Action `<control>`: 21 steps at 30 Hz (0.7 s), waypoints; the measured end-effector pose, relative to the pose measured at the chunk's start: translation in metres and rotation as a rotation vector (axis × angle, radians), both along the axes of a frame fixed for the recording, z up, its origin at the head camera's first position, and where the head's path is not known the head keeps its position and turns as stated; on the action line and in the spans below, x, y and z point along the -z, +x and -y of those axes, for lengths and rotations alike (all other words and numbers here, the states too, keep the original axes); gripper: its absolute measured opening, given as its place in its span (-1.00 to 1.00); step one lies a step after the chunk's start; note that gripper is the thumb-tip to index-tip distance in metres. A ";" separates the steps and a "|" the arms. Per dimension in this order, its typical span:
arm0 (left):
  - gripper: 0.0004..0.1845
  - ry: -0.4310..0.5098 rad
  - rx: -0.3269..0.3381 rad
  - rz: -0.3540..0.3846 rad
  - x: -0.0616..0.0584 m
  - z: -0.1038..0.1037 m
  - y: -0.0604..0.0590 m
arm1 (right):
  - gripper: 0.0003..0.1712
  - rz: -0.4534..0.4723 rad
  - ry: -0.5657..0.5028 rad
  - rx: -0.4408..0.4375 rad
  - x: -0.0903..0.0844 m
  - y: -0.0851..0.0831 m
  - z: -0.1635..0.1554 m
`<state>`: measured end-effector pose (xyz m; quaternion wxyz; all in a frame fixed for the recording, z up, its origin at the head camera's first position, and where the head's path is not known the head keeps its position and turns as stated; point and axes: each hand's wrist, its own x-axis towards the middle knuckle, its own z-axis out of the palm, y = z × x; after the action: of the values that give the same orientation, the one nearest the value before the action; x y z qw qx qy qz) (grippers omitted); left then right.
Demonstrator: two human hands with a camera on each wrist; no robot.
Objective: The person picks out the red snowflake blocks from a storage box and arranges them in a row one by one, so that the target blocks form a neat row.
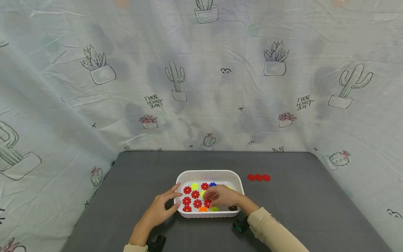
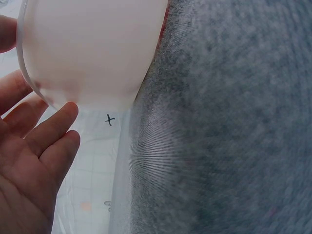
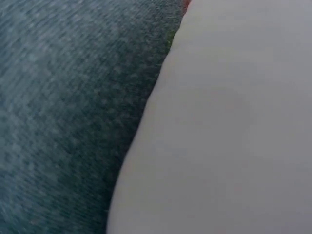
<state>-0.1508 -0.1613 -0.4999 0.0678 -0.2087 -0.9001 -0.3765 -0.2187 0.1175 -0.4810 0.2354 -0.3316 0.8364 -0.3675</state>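
A white plastic tub [image 1: 209, 174] sits mid-table, holding flower-shaped discs [image 1: 195, 194], mostly red. The left hand [image 1: 158, 209] rests relaxed fingers against its side; the right hand [image 1: 224, 196] reaches inside, grip unclear. Three red discs [image 1: 259, 177] lie outside.

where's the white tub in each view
Head: white tub low centre on the grey mat, left hand at its left wall.
Left wrist: its outer wall fills the upper left.
Right wrist: its blurred wall fills the right side.
Shared landmark: the grey mat.
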 end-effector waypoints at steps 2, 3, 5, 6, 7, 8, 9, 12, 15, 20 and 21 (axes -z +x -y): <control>-0.65 0.000 -0.002 -0.002 0.000 0.000 0.000 | -0.73 -0.010 0.011 0.001 0.001 0.000 0.000; -0.64 0.001 -0.004 -0.002 0.000 0.000 0.000 | -0.73 -0.014 0.018 0.003 0.002 0.001 0.000; -0.64 -0.001 -0.004 -0.010 0.001 0.000 0.000 | -0.73 -0.025 0.033 0.008 0.003 0.001 0.000; -0.65 -0.001 -0.004 -0.015 0.001 0.000 0.000 | -0.72 -0.030 0.042 0.011 0.003 0.001 0.000; -0.65 -0.001 -0.004 -0.018 0.001 0.000 0.000 | -0.72 -0.040 0.051 0.011 0.002 0.001 0.000; -0.65 0.001 -0.002 -0.023 0.001 0.000 0.000 | -0.71 -0.050 0.058 0.012 0.002 0.001 0.000; -0.65 0.002 -0.001 -0.026 0.000 -0.001 0.000 | -0.70 -0.058 0.060 0.009 0.002 0.001 0.001; -0.66 -0.001 -0.001 -0.041 0.000 -0.001 -0.001 | -0.68 -0.073 0.068 0.004 0.002 0.001 0.001; -0.66 -0.005 -0.004 -0.046 0.000 -0.001 -0.001 | -0.66 -0.086 0.079 -0.007 0.002 0.000 0.001; -0.66 -0.011 -0.006 -0.046 0.000 -0.001 0.000 | -0.64 -0.117 0.096 -0.040 0.003 -0.003 0.001; -0.66 -0.011 -0.006 -0.045 0.000 -0.001 0.000 | -0.64 -0.123 0.096 -0.047 0.004 -0.003 0.001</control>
<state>-0.1507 -0.1601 -0.5000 0.0881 -0.2150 -0.9010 -0.3663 -0.2219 0.1168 -0.4847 0.2075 -0.3616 0.8579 -0.3003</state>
